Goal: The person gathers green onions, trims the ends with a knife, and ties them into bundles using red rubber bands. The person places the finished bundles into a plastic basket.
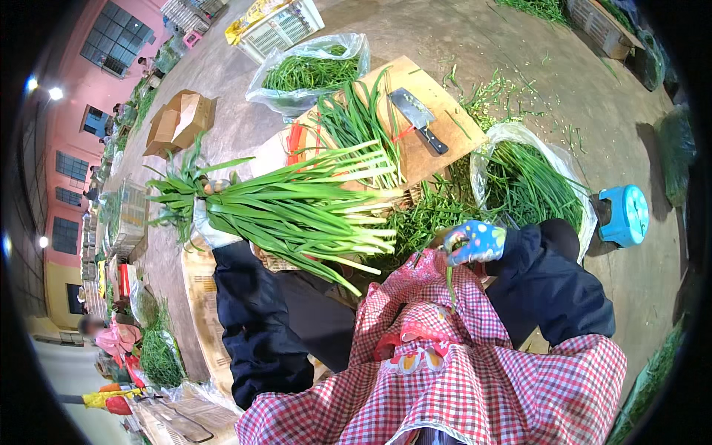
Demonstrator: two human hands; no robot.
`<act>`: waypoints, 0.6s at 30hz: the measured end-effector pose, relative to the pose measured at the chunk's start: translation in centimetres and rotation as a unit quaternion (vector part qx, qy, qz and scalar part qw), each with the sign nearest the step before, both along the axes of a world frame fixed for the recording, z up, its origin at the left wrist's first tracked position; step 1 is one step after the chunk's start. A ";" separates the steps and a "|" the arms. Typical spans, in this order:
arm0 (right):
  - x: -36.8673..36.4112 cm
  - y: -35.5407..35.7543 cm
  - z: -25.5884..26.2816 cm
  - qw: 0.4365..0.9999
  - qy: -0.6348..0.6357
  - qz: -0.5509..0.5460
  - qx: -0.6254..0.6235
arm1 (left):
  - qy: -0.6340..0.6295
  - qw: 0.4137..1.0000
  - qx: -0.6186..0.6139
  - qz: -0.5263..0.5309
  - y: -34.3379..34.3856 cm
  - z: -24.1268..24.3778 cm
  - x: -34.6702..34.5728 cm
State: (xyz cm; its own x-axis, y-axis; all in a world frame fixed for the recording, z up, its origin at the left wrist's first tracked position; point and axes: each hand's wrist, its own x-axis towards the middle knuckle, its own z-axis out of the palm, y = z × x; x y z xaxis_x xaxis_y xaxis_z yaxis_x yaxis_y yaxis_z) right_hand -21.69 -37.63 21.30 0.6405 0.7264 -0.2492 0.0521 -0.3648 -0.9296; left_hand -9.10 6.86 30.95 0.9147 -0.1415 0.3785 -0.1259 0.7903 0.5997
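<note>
My left hand (208,203), in a pale glove, grips a large bunch of garlic chives (300,211) near its leafy end. The whitish stem ends fan out to the right, over the trimmings and the near edge of the cutting board (409,72). In front of my apron, my right hand (475,242) wears a blue patterned glove. Its fingers are closed on a thin green leaf (449,283) that hangs down over the checked cloth. More chives (356,128) lie on the board beside a cleaver (414,114) with a black handle.
Plastic-lined containers of greens stand behind the board (311,72) and at right (534,183). Loose trimmings (428,217) heap below the board. Red ties (295,142) lie at its left. A blue stool (626,214), cardboard box (181,119) and white crate (281,30) stand around.
</note>
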 end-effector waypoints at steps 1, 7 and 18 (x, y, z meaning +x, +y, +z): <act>-0.1 -0.5 0.3 0.979 -0.149 0.005 -0.138 | -0.002 1.000 0.000 0.010 0.6 -0.4 -0.1; -1.1 2.7 7.2 0.882 -0.413 -0.225 0.021 | 0.066 0.992 -0.010 0.111 1.4 -3.1 -0.8; -2.4 13.9 6.9 0.846 -0.517 -0.132 -0.014 | 0.197 0.954 -0.025 0.224 -5.4 -2.5 -2.1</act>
State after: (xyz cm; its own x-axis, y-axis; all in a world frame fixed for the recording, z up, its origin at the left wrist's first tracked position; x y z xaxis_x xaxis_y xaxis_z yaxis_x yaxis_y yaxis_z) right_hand -24.11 -23.74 28.18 0.6656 0.5269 0.5285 0.7449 -0.5116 -0.4282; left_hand -11.16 1.47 28.49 0.9516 0.3072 -0.0103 -0.2315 0.7384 0.6334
